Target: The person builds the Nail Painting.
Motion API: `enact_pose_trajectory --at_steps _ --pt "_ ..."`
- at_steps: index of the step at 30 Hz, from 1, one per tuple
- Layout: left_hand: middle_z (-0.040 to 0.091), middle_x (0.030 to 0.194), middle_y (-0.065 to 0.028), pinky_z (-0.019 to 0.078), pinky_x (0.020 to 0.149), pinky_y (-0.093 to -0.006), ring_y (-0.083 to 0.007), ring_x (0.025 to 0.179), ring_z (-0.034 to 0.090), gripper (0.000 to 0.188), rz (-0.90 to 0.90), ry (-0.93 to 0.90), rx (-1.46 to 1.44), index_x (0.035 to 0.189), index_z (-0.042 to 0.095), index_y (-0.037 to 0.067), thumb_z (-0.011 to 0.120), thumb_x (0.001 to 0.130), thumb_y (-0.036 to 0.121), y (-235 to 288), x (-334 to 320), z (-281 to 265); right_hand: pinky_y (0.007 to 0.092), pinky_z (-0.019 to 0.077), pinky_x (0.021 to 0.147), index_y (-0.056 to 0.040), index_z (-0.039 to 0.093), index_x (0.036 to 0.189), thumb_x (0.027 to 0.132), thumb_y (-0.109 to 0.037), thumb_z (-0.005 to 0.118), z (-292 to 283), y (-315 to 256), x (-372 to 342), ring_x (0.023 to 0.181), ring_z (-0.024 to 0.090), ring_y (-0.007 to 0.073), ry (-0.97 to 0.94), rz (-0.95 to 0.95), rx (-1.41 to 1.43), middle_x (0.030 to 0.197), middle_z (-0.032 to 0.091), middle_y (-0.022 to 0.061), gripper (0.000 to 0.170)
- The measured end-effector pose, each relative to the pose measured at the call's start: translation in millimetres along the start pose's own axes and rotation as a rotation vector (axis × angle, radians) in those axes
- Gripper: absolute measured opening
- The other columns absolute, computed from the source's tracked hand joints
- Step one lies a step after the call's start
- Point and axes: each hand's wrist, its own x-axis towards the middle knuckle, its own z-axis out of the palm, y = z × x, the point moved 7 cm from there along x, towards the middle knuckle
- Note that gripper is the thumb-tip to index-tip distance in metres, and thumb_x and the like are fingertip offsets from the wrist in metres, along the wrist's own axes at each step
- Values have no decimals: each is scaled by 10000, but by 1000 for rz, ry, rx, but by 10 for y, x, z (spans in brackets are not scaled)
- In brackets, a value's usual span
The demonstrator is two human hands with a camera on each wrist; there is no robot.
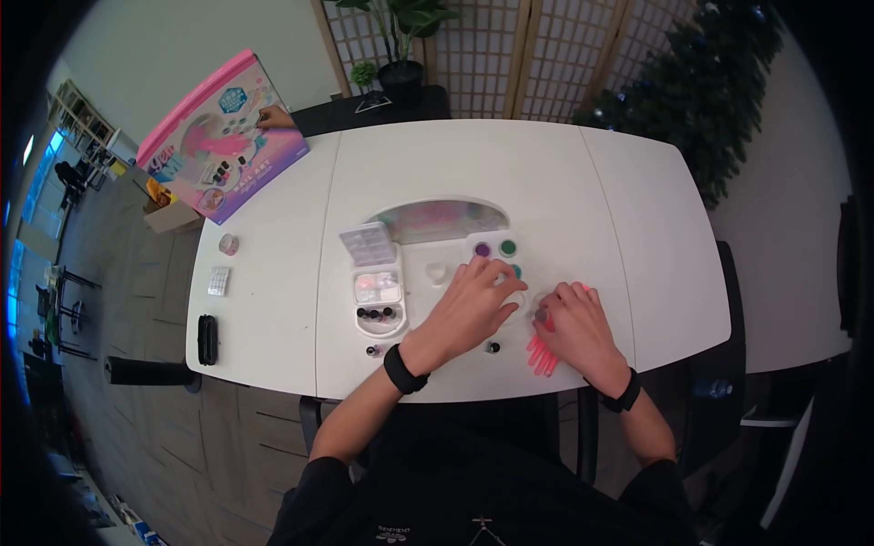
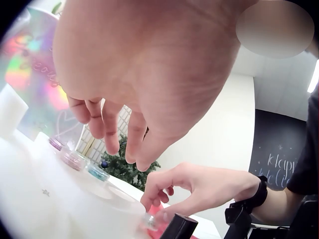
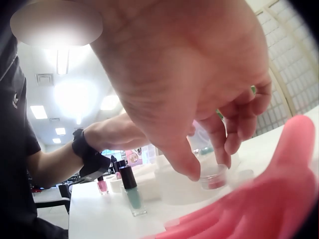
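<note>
Over the right side of a white nail-art tray [image 1: 421, 320] my left hand [image 1: 466, 309] hovers with loosely bent fingers. Nothing shows between those fingers in the left wrist view. Just below them sit small glitter pots, one purple [image 1: 482, 249], one green [image 1: 508, 247] and one teal [image 2: 98, 173]. My right hand [image 1: 575, 328] pinches a small clear pot [image 3: 214, 179] with pink contents between thumb and fingers, low beside the tray. Under and beside this hand lies a pink model hand [image 3: 279, 194], its fingers toward me. A mint nail polish bottle [image 3: 133, 196] stands near the tray's front.
The tray carries a lidded case [image 1: 377, 288], black-capped bottles [image 1: 375, 314] and an iridescent backboard [image 1: 442, 221]. Another polish bottle [image 1: 372, 350] stands in front. Toward the left edge are a black case [image 1: 208, 339], a white tablet-like sheet [image 1: 218, 281], a small jar [image 1: 228, 244] and a large box [image 1: 223, 141].
</note>
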Motion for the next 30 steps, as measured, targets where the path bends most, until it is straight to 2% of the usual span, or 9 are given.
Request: enact_pose_trajectory --at_steps 5,8,11,14,17,20,26,29,30 --pt "694 1302 -76 478 1053 -460 -316 1202 584 479 -8 -63 -52 1401 688 110 829 948 180 76 -8 21 416 486 929 -32 742 1040 904 -215 832 -347 -97 111 993 665 266 28 32 95 1001 694 76 245" --pt "710 1264 -66 482 1033 -451 -308 1170 611 503 6 -85 -44 1409 671 108 838 944 207 162 18 -17 417 516 912 -23 745 1070 929 -247 820 -371 -143 218 934 701 286 -29 75 194 951 748 91 275" --pt "712 1199 -88 476 985 -441 -303 1120 633 490 37 4 -33 1384 660 76 821 936 188 123 3 -25 420 545 908 -8 750 1078 940 -254 820 -349 -176 269 910 717 319 -54 147 274 949 779 130 291" --pt "735 1200 -72 487 1015 -435 -300 1120 645 430 -8 3 -49 1358 690 93 818 960 197 96 -9 -59 416 557 915 -8 749 1125 966 -245 793 -337 -162 284 913 720 324 -69 151 309 982 779 147 289" --pt "736 1197 -90 507 989 -433 -294 1115 653 420 -20 31 23 1360 689 81 806 967 174 100 -29 -126 426 519 938 -13 739 1174 992 -251 760 -332 -13 277 969 708 314 -68 212 353 1008 773 131 300" --pt "740 1180 -115 554 930 -444 -315 1079 675 417 -56 88 20 1369 681 66 789 974 147 65 -75 -211 428 489 947 -15 732 1191 991 -230 755 -193 198 220 1042 673 304 59 86 53 1080 734 123 295" --pt "748 1165 -133 612 837 -484 -388 1059 710 354 -224 95 -79 1331 685 55 756 990 120 7 -221 -238 423 440 987 -35 735 1186 938 -175 780 200 249 131 1117 620 278 -65 -14 0 1137 668 93 289" --pt "737 1194 -138 620 854 -486 -392 1084 713 333 -305 27 -42 1315 689 57 750 994 119 -24 -252 -229 420 436 995 -42 740 1175 924 -155 788 195 215 150 1106 625 279 -50 -13 -37 1132 680 95 280" --pt "728 1212 -136 622 860 -486 -388 1087 714 332 -266 46 -35 1315 690 60 750 993 119 -26 -261 -218 419 437 996 -42 740 1176 926 -153 788 181 220 155 1107 626 279 -50 -3 -36 1132 683 95 278"
